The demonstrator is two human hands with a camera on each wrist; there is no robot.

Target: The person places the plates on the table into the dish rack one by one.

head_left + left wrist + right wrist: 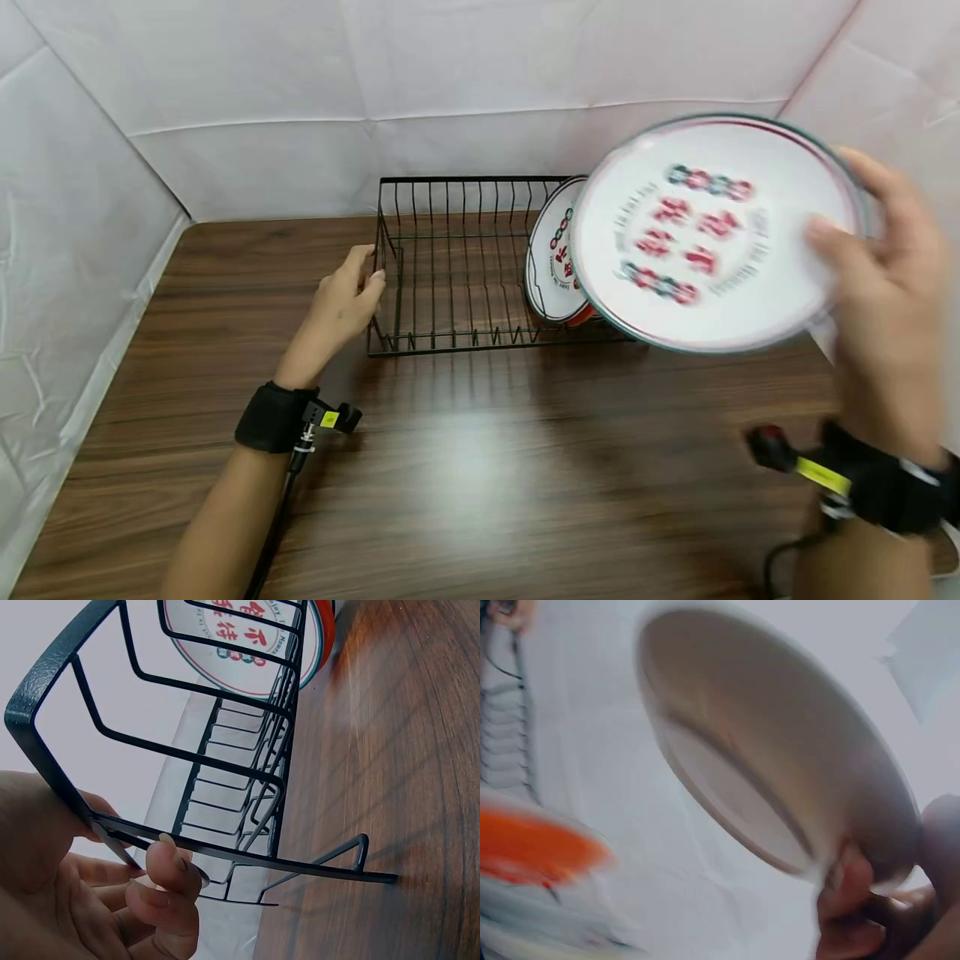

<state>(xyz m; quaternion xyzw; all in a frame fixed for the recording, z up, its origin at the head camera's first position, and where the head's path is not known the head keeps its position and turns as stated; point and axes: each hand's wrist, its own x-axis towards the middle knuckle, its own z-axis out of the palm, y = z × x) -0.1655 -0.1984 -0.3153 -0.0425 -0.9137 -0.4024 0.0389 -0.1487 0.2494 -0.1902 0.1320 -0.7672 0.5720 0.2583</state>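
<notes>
A black wire dish rack (pixel 450 351) stands on the wooden table, and my left hand (pixel 339 308) grips its left end. In the left wrist view, thumb and fingers (pixel 169 866) curl about the end wire. My right hand (pixel 892 258) holds a round white plate (pixel 780 179) by its right edge, thumb on the printed face, fingers behind. Red characters, a floral pattern and a green rim mark this plate. It is raised in front of the rack's right end and hides it. The plate's pale underside (pixel 742 735) shows blurred in the right wrist view.
A similar white plate (pixel 547 250) leans upright in the rack's right part, with an orange-red piece (pixel 581 317) behind its lower edge. White sheeting (pixel 480 67) walls the back and sides. The brown wooden table (pixel 465 483) extends in front of the rack.
</notes>
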